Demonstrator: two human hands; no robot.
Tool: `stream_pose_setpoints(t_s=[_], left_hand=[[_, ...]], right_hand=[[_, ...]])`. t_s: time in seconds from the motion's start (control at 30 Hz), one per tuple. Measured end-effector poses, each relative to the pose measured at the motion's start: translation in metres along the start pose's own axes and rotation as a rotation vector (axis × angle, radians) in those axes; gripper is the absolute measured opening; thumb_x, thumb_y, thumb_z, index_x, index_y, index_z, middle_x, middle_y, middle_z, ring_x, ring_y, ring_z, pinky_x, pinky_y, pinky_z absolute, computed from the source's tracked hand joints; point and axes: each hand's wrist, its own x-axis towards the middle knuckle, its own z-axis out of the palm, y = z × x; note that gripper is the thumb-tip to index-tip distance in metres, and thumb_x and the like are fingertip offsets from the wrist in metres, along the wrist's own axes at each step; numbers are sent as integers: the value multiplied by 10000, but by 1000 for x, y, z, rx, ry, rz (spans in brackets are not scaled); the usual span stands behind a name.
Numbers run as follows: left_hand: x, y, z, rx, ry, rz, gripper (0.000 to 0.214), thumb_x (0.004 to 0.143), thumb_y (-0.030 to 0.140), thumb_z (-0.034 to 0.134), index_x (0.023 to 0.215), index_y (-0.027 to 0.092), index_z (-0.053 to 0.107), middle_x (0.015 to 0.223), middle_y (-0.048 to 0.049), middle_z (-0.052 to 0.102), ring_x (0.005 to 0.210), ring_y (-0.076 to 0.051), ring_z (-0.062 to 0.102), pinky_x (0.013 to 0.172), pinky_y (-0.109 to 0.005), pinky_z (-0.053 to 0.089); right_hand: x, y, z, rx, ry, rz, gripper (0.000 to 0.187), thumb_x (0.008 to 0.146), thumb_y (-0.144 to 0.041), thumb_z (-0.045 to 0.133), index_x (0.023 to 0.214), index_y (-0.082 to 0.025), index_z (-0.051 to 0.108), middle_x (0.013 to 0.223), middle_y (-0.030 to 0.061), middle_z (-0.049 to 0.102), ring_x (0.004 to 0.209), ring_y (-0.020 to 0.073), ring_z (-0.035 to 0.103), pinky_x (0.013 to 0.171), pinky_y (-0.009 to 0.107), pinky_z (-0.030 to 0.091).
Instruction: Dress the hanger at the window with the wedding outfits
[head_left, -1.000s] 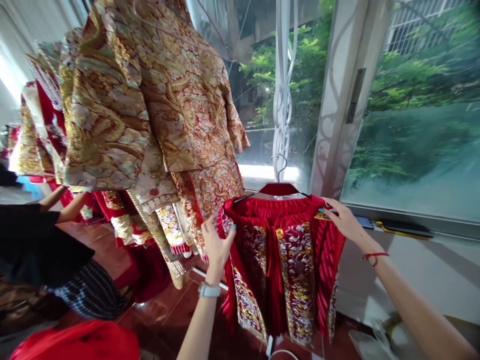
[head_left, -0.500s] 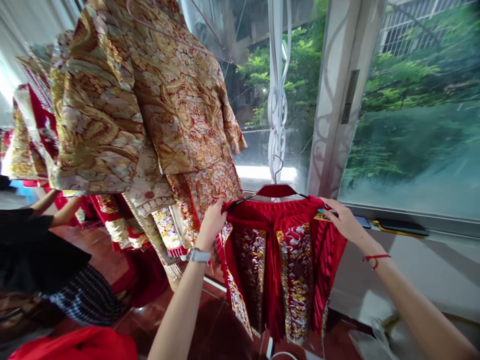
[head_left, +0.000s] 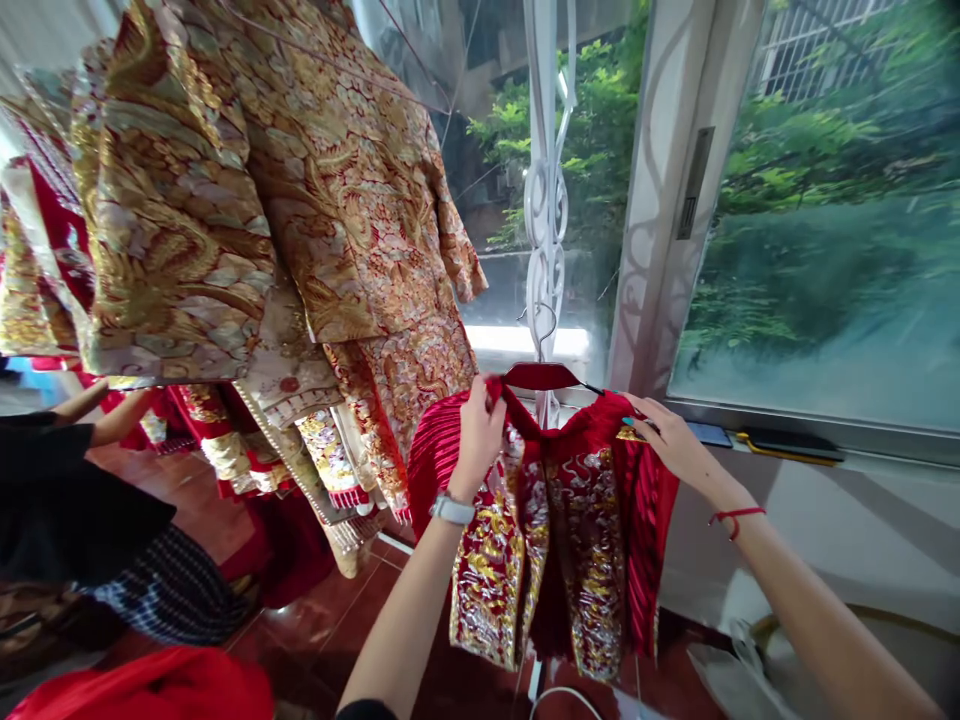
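Observation:
A red pleated skirt with gold and silver embroidered panels hangs in front of me from a dark red hanger. My left hand is closed on its waistband, left of the hanger's centre. At the other end my right hand pinches the waistband. The hanger's wire hook rises against a white scrolled metal stand. Part of the waistband is hidden behind my left hand.
Gold brocade jackets and other embroidered garments hang at the left. A person in a black top is beside them, arms reaching toward the clothes. Phone-like objects lie on the windowsill. Red cloth shows at the lower left.
My left hand has moved right and slightly up along the waistband, toward the hanger's centre. The skirt's left side now bunches and turns its gold panel outward. My right hand keeps its hold.

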Motion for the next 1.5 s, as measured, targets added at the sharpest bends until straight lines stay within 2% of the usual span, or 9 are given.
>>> stream_pose_setpoints(t_s=[0.23,0.4,0.63,0.73,0.87,1.03,1.17,1.27,1.5], left_hand=[[-44,-82,-19,77,108,-137,420,797,404,617,1136,166,547,1042,-89,572,975,-232,550,893,-385,443],[-58,-102,-29,-53,-98,-201,338,791,469,574,888,159,667,796,-57,666,770,-216,619,719,-344,518],[35,-70,-156,92,-29,-89,337,748,505,614,828,182,665,779,-37,676,697,-177,582,634,-264,474],[70,-77,-169,230,-197,-73,284,644,470,699,725,198,679,691,-25,678,642,-182,583,605,-268,483],[44,-94,-139,265,-194,-90,186,690,390,647,723,208,661,714,-35,670,695,-207,618,656,-312,526],[-40,-67,-71,395,200,146,253,838,242,477,1053,213,605,1027,-106,613,986,-265,589,895,-434,483],[-98,-51,-2,488,-146,279,313,829,204,526,1132,261,579,1049,-88,609,977,-268,587,869,-428,477],[-121,-67,41,530,-93,67,558,733,274,663,1254,210,475,1153,-128,548,1081,-325,552,881,-474,475],[-123,-111,67,476,-94,-33,558,792,105,487,1341,172,409,1240,-184,585,1143,-318,594,911,-458,488]], right_hand=[[7,6,-3,39,-15,-4,449,959,-298,381,1375,-228,535,1322,80,612,1238,249,559,1073,428,429],[6,9,-1,55,-29,-32,441,960,-292,402,1377,-243,538,1379,65,580,1268,256,537,1101,455,409],[8,15,4,47,-30,-36,431,961,-296,394,1353,-226,559,1355,76,599,1252,262,554,1094,478,421],[10,15,5,48,-15,-24,426,953,-311,397,1324,-221,587,1334,81,616,1237,266,571,1082,475,438],[13,12,-1,86,-42,12,436,952,-382,415,1317,-226,595,1345,84,607,1278,270,535,1117,478,392],[9,11,-4,259,109,84,566,907,-431,524,1437,-253,435,1418,122,528,1245,264,561,1055,462,450],[-9,12,-1,139,67,5,693,786,-246,658,1441,-263,433,1444,93,504,1310,271,494,1125,480,369],[-14,12,-12,70,23,-12,676,786,-86,488,1437,-262,458,1435,56,524,1324,238,486,1159,479,319],[29,22,-66,165,-378,60,569,751,-118,429,1265,-232,644,1213,13,694,1151,249,629,1016,431,490]])
